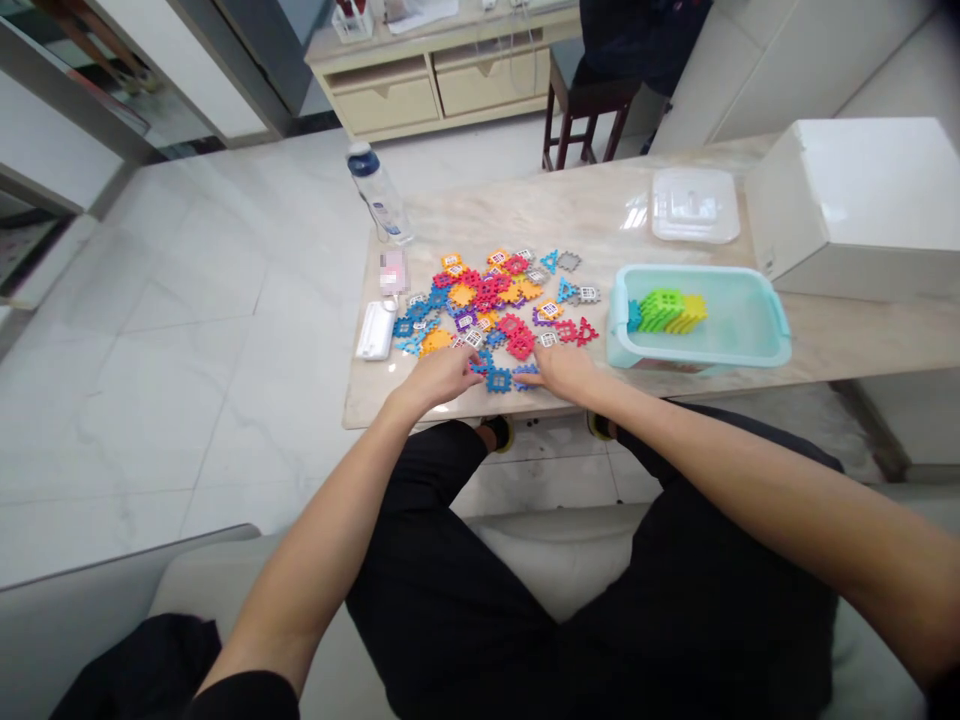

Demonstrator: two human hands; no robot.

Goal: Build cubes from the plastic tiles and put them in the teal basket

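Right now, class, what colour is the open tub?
The tub is pale turquoise; see the head view.

Bare worktop [517, 212] lay open beyond the tile pile [491, 290]. A turquoise tub [705, 352] obstructed the right, a bottle [385, 202] the far left.

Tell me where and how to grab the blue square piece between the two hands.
Pinch the blue square piece by its near toothed edge, probably best from the seated person's side: it appears to lie flat, that edge faces the table's front, and a lilac piece sits close on its right.
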